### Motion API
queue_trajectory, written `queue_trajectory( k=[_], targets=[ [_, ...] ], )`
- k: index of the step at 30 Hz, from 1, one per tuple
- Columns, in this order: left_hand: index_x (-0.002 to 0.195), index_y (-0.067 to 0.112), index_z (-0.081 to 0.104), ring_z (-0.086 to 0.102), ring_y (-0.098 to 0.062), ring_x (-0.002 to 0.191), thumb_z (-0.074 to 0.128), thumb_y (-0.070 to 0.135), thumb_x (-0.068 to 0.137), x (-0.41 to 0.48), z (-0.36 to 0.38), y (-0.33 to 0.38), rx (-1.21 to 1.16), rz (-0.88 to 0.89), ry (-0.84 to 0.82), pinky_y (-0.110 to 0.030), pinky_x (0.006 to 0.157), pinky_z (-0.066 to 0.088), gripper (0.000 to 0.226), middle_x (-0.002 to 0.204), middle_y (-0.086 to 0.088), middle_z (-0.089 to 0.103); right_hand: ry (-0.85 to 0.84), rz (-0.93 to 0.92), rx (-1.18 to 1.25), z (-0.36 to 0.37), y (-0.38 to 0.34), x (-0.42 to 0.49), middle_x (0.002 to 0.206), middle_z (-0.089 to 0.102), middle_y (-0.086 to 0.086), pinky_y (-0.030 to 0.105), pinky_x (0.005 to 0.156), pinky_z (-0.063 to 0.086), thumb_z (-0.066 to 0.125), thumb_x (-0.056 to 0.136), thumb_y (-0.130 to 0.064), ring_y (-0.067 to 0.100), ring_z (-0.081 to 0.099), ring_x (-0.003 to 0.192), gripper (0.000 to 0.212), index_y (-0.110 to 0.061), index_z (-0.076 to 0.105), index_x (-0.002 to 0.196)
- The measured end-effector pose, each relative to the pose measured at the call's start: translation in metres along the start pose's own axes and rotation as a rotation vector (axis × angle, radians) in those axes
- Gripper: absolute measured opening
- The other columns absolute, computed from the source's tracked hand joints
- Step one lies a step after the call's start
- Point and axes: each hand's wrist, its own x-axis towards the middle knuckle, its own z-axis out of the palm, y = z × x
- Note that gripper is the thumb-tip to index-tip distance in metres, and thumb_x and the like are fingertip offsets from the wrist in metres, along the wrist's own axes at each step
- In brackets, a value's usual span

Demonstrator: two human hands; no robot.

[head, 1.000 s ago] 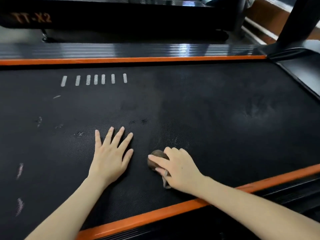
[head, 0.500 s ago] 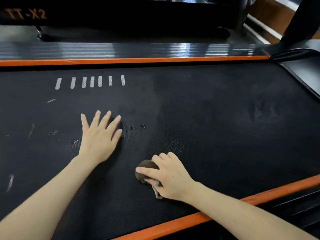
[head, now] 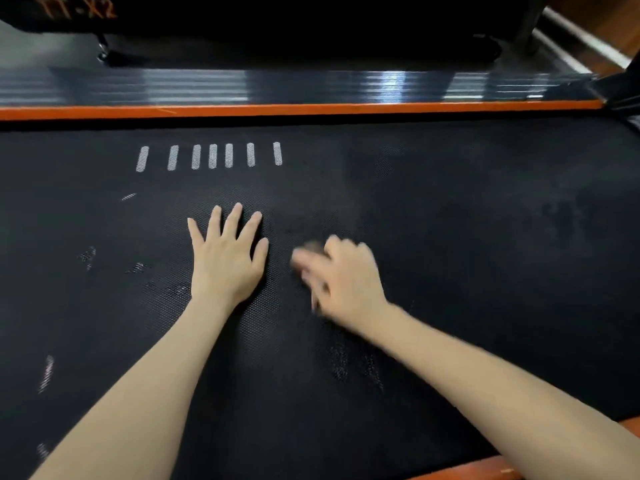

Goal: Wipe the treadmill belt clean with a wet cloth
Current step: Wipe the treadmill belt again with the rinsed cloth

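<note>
Nearest the person, a strip of orange edging (head: 485, 471) is seen below the right forearm, and the black belt (head: 485, 271) fills the view beyond it. The right hand (head: 346, 282) is curled down on the belt and is blurred by its own motion; the cloth (head: 313, 249) is held bunched under its fingers, only a brownish smudge of it showing at the fingertips, just right of the left hand. Against the picture from half a second ago, the right hand and cloth have been carried away from the near edging, farther up the belt, so that the hand now lies almost level with the left one. The stroke is judged to be a scrubbing pass pushed outward, with the wiping in progress rather than finished.

The left hand (head: 228, 258) is laid flat with fingers spread wide, holding nothing, and appears to serve as a brace. It has stayed planted much as before.

Pale scuffs (head: 86, 254) remain on the belt to the left of the left hand, and fainter specks lie between the forearms, so that area is judged still to need wiping. Beyond the left fingertips a row of seven short white dashes (head: 211, 155) is printed on the belt. Farther off runs the far orange edging (head: 311, 109), then a glossy ribbed rail (head: 311, 86). On the dark machine (head: 311, 29) behind it, orange lettering (head: 78, 10) reading "TT-X2" can be made out, though blurred.
</note>
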Motion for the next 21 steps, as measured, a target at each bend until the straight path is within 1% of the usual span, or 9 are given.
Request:
queue_trajectory(
  k=[2, 4, 6, 8, 10, 12, 15, 19, 21],
  targets=[
    [0.142, 0.023, 0.041, 0.023, -0.037, 0.140, 0.020, 0.049, 0.093, -0.001, 0.001, -0.001, 0.003, 0.007, 0.002, -0.063, 0.110, 0.008, 0.059, 0.150, -0.010, 0.035, -0.142, -0.274, 0.080, -0.017, -0.016, -0.048, 0.084, 0.051, 0.005, 0.033, 0.061, 0.034, 0.065, 0.078, -0.030, 0.023, 0.047, 0.069, 0.040, -0.029, 0.060, 0.118],
    [0.142, 0.023, 0.041, 0.023, -0.036, 0.140, 0.018, 0.049, 0.093, -0.003, 0.001, -0.001, 0.005, 0.004, -0.005, -0.063, 0.111, 0.007, 0.060, 0.150, -0.009, 0.035, -0.203, -0.415, 0.084, -0.026, 0.001, -0.050, 0.081, 0.051, 0.004, 0.031, 0.059, 0.034, 0.063, 0.079, -0.031, 0.021, 0.046, 0.067, 0.039, -0.030, 0.059, 0.117],
    [0.143, 0.025, 0.039, 0.021, -0.035, 0.141, 0.016, 0.050, 0.093, -0.003, 0.000, -0.001, 0.013, -0.004, -0.009, -0.062, 0.112, 0.005, 0.060, 0.152, -0.008, 0.032, -0.129, -0.302, -0.008, -0.019, 0.033, -0.014, 0.074, 0.051, 0.005, 0.032, 0.055, 0.038, 0.055, 0.082, -0.035, 0.025, 0.050, 0.061, 0.029, -0.031, 0.065, 0.109],
    [0.144, 0.026, 0.037, 0.019, -0.033, 0.142, 0.014, 0.051, 0.093, -0.002, -0.001, -0.001, 0.018, -0.017, -0.018, -0.061, 0.112, 0.003, 0.061, 0.153, -0.006, 0.031, 0.026, 0.005, -0.100, -0.008, 0.068, 0.034, 0.074, 0.052, 0.009, 0.036, 0.055, 0.042, 0.050, 0.085, -0.034, 0.031, 0.054, 0.061, 0.029, -0.029, 0.068, 0.107],
    [0.144, 0.027, 0.037, 0.019, -0.033, 0.142, 0.011, 0.052, 0.092, -0.003, -0.001, 0.000, 0.025, -0.018, -0.028, -0.061, 0.113, 0.001, 0.063, 0.153, -0.006, 0.031, 0.077, 0.216, -0.161, 0.005, 0.089, 0.061, 0.078, 0.054, 0.013, 0.035, 0.057, 0.038, 0.053, 0.087, -0.027, 0.034, 0.054, 0.064, 0.028, -0.024, 0.069, 0.111],
    [0.143, 0.026, 0.040, 0.023, -0.035, 0.141, 0.013, 0.053, 0.091, -0.003, -0.003, -0.001, 0.009, 0.002, -0.019, -0.062, 0.111, 0.003, 0.064, 0.151, -0.008, 0.035, 0.076, 0.241, -0.188, 0.014, 0.092, 0.065, 0.077, 0.054, 0.012, 0.032, 0.056, 0.032, 0.054, 0.087, -0.025, 0.031, 0.052, 0.062, 0.029, -0.022, 0.069, 0.111],
    [0.139, 0.023, 0.045, 0.028, -0.037, 0.138, 0.019, 0.053, 0.091, 0.012, -0.014, -0.009, 0.002, 0.027, 0.036, -0.064, 0.109, 0.006, 0.062, 0.147, -0.011, 0.041, 0.100, 0.202, -0.188, 0.013, 0.092, 0.062, 0.076, 0.053, 0.010, 0.030, 0.054, 0.033, 0.052, 0.087, -0.028, 0.028, 0.050, 0.060, 0.030, -0.022, 0.069, 0.112],
    [0.146, 0.027, 0.034, 0.014, -0.034, 0.143, 0.020, 0.050, 0.097, 0.050, -0.017, -0.026, 0.032, -0.069, 0.008, -0.062, 0.110, -0.002, 0.055, 0.154, -0.006, 0.027, 0.150, 0.191, -0.174, 0.017, 0.096, 0.064, 0.074, 0.051, 0.009, 0.030, 0.053, 0.034, 0.054, 0.086, -0.027, 0.026, 0.048, 0.058, 0.030, -0.021, 0.069, 0.111],
    [0.147, 0.028, 0.030, 0.012, -0.033, 0.144, 0.016, 0.051, 0.097, 0.054, -0.007, -0.027, 0.043, -0.094, -0.026, -0.062, 0.112, 0.000, 0.057, 0.156, -0.005, 0.024, 0.162, 0.168, -0.162, 0.017, 0.097, 0.061, 0.073, 0.050, 0.008, 0.030, 0.052, 0.035, 0.052, 0.086, -0.028, 0.025, 0.047, 0.057, 0.032, -0.020, 0.069, 0.111]
  ],
)
